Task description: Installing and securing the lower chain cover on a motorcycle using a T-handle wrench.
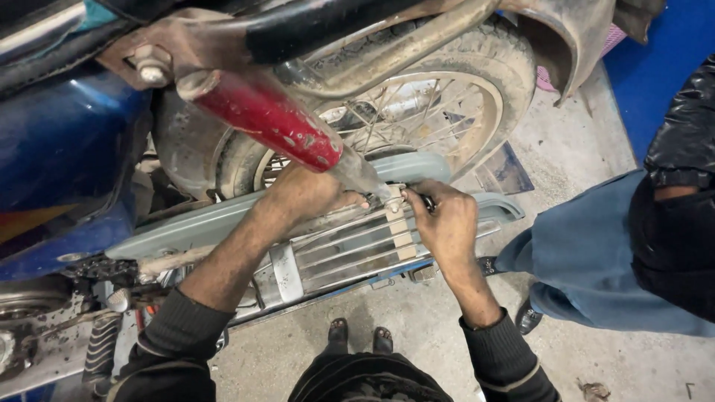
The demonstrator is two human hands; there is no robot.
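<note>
Head view: both hands work at the lower mount of the red cylindrical metal shock absorber [264,115]. The right hand [445,219] pinches a small dark fastener [426,201] at its fingertips; the left hand [309,197] has its fingers curled beneath the shock's chrome end, just above the ribbed silver exhaust guard [350,249].

Person is wearing dark long sleeves w/ ribbed cuffs, a pale stripe near each cuff edge. Left hand [309,195] & right hand [447,223] showing bare, no gloves. Dark trousers, open sandals [360,336] showing below.

Red shock absorber [264,119] (blue tank [67,141])
</note>
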